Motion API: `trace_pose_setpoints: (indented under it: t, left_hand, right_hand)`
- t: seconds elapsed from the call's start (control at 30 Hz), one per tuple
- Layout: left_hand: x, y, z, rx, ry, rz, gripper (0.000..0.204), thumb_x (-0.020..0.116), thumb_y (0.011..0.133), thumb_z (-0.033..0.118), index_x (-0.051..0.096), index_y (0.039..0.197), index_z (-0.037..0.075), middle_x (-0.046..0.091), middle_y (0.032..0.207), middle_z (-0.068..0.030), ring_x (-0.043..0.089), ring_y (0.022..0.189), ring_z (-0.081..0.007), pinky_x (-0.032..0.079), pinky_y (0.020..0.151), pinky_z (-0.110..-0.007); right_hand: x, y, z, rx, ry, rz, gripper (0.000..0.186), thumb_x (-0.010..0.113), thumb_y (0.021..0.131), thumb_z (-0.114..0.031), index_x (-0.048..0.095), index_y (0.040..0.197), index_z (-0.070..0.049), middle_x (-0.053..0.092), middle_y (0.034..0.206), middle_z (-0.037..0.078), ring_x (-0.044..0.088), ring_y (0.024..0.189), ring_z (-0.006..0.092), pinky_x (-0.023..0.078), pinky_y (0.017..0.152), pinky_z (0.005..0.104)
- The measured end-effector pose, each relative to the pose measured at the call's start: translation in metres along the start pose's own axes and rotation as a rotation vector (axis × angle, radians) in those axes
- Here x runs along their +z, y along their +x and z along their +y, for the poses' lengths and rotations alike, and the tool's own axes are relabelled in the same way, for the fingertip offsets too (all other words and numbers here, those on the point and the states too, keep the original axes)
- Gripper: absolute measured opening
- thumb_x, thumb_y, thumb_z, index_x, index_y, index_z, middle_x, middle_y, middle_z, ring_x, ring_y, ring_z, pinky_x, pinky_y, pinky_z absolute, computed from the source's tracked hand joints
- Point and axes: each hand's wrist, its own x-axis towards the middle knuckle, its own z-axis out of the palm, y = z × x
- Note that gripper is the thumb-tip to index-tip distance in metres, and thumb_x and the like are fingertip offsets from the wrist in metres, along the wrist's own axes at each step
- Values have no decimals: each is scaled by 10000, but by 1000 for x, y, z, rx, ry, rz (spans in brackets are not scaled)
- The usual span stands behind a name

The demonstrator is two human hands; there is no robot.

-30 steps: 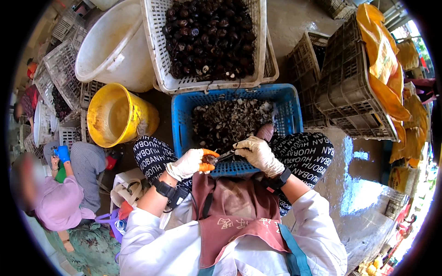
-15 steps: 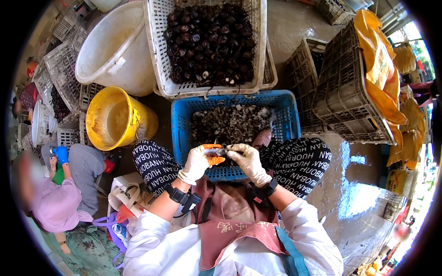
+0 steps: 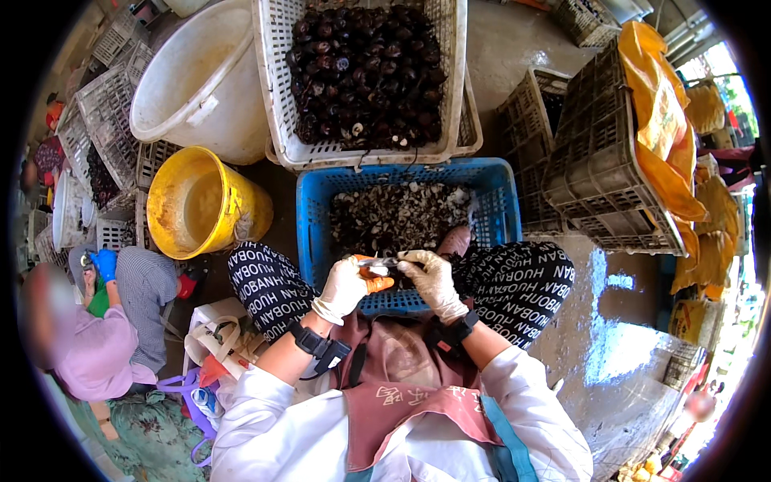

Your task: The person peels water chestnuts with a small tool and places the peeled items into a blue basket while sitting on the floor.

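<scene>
My left hand (image 3: 344, 285), in a whitish glove with orange finger covers, is closed around a small greyish metal tool (image 3: 376, 263). A pale piece shows just under the tool, by the orange fingertips. My right hand (image 3: 430, 281), in a whitish glove, is pinched together at the tool's other end; what lies in its fingertips is too small to make out. Both hands meet over a blue basket (image 3: 514, 193) between my knees, which holds dark and whitish peelings (image 3: 393, 213). Beyond it stands a white crate (image 3: 277, 104) full of dark, round water chestnuts (image 3: 365, 76).
To the left are a yellow bucket (image 3: 241, 209) and a large white tub (image 3: 152, 96). Stacked crates (image 3: 590, 153) with orange sacking (image 3: 654, 88) rise on the right. A person in a lilac top (image 3: 96, 345) sits at the left, near a purple bag (image 3: 193, 394).
My hands stay together over the blue basket. The tool has tilted slightly, and a pale piece now shows beneath it. The view has shifted a little.
</scene>
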Motion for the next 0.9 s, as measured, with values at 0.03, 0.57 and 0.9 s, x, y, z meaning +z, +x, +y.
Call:
trace_pose_setpoints:
  t: [0.03,0.57,0.9]
  left_hand:
    - [1,0,-3,-36,-134,15,347,753,725,-56,586,1029,-67,659,901,-69,642,841,-130,551,779,-266]
    - [-5,1,-18,-291,-859,-19,436,620,859,-13,506,1277,34,623,1085,-83,645,898,-172,551,731,-244]
    - [-1,2,-25,-310,-1115,-61,355,429,978,124,464,1302,-15,601,1136,-168,626,997,-283,553,854,-342]
  right_hand:
    - [-3,7,12,-58,-101,50,119,716,819,-61,681,912,6,670,880,48,576,750,60,485,670,208]
    - [-5,14,22,241,415,128,167,694,842,-53,642,991,0,644,863,7,567,752,70,472,694,202]
    - [-3,5,-25,156,68,-7,194,710,816,-65,669,987,18,668,957,64,601,886,124,480,820,255]
